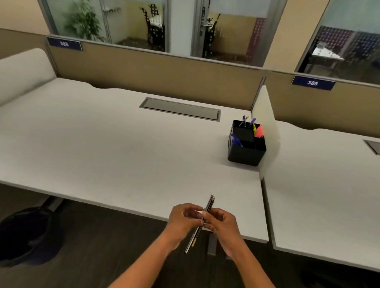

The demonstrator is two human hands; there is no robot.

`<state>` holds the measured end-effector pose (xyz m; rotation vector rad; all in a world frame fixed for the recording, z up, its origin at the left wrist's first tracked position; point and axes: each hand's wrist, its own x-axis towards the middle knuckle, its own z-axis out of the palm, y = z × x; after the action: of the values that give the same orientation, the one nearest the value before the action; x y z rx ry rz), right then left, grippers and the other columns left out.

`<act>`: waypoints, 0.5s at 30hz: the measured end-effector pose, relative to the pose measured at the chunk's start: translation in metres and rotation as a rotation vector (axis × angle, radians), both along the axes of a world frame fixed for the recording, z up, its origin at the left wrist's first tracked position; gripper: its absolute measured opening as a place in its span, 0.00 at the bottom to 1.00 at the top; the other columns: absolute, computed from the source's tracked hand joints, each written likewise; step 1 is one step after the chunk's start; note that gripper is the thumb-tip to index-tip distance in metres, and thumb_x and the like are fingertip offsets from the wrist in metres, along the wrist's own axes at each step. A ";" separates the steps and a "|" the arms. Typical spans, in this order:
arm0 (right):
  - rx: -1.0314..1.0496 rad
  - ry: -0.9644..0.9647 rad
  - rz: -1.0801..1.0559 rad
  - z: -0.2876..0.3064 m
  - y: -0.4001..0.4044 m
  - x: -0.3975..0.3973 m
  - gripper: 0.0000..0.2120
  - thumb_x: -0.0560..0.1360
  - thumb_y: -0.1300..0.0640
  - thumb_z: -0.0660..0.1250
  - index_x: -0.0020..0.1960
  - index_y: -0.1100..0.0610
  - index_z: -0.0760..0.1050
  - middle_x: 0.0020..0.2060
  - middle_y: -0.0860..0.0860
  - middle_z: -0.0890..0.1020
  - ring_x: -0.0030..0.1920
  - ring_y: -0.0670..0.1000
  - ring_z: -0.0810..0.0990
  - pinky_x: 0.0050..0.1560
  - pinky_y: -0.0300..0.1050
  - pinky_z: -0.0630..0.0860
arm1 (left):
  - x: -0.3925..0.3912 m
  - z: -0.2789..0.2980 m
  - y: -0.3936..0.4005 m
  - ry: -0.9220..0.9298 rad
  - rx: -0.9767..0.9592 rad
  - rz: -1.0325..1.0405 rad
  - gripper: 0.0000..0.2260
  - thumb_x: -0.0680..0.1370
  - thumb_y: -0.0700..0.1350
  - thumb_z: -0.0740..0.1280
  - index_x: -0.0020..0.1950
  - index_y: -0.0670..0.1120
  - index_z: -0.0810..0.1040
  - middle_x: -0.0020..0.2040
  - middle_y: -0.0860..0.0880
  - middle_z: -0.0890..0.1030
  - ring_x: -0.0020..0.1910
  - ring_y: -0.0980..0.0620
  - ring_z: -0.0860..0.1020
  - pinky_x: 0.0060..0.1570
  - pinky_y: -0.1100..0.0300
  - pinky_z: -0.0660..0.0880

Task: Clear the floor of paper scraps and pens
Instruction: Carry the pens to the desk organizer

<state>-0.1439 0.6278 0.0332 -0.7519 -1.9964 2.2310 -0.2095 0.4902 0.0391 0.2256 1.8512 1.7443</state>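
Both hands meet over the front edge of the white desk (pixel 107 142), holding a small bundle of pens and pencils (pixel 209 203). My left hand (pixel 184 217) and my right hand (pixel 220 221) both pinch the bundle near its middle, and a small white scrap shows between the fingers. The bundle is tilted, its tips pointing up and away and its lower end hanging below the hands. A black desk organiser (pixel 246 149) with several pens and coloured notes stands at the desk's far right, beside a white divider (pixel 266 129).
A black bin (pixel 21 236) with a dark liner stands on the floor under the desk at the left. A second desk (pixel 330 200) adjoins on the right. A beige partition (pixel 158 73) backs both desks. A grey cable hatch (pixel 180 108) is set into the desk.
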 end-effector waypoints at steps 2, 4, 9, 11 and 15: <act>0.015 0.006 -0.024 0.003 0.017 -0.031 0.11 0.73 0.56 0.72 0.53 0.60 0.81 0.46 0.56 0.87 0.49 0.55 0.86 0.53 0.48 0.81 | -0.032 0.001 0.016 0.025 0.019 -0.024 0.11 0.70 0.34 0.74 0.50 0.42 0.82 0.45 0.44 0.86 0.46 0.49 0.85 0.49 0.57 0.82; 0.035 0.026 -0.052 0.010 0.031 -0.061 0.10 0.73 0.58 0.72 0.53 0.61 0.81 0.46 0.57 0.86 0.48 0.56 0.86 0.51 0.47 0.82 | -0.066 0.003 0.032 0.034 0.052 -0.045 0.09 0.70 0.34 0.74 0.48 0.40 0.82 0.44 0.43 0.85 0.45 0.47 0.85 0.49 0.57 0.82; 0.121 0.046 -0.174 0.031 0.053 -0.142 0.09 0.74 0.57 0.71 0.53 0.58 0.80 0.46 0.55 0.86 0.47 0.55 0.86 0.45 0.41 0.82 | -0.159 0.017 0.065 0.070 0.061 -0.131 0.08 0.71 0.38 0.74 0.50 0.40 0.83 0.46 0.43 0.86 0.46 0.46 0.84 0.49 0.58 0.82; 0.147 0.053 -0.206 0.038 0.060 -0.172 0.08 0.74 0.57 0.70 0.53 0.57 0.80 0.45 0.54 0.86 0.45 0.54 0.86 0.43 0.39 0.81 | -0.193 0.023 0.073 0.079 0.086 -0.163 0.08 0.71 0.39 0.74 0.50 0.40 0.83 0.46 0.42 0.86 0.46 0.45 0.84 0.49 0.57 0.82; 0.210 0.089 -0.191 0.054 0.074 -0.214 0.10 0.74 0.57 0.71 0.53 0.61 0.80 0.44 0.56 0.86 0.47 0.54 0.86 0.46 0.43 0.82 | -0.246 0.039 0.085 0.110 0.124 -0.242 0.07 0.72 0.38 0.73 0.49 0.40 0.84 0.44 0.41 0.86 0.44 0.46 0.85 0.44 0.62 0.81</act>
<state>-0.3574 0.7018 0.0875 -0.7680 -1.9839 1.8819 -0.4554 0.5751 0.0783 0.5799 1.7108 1.7064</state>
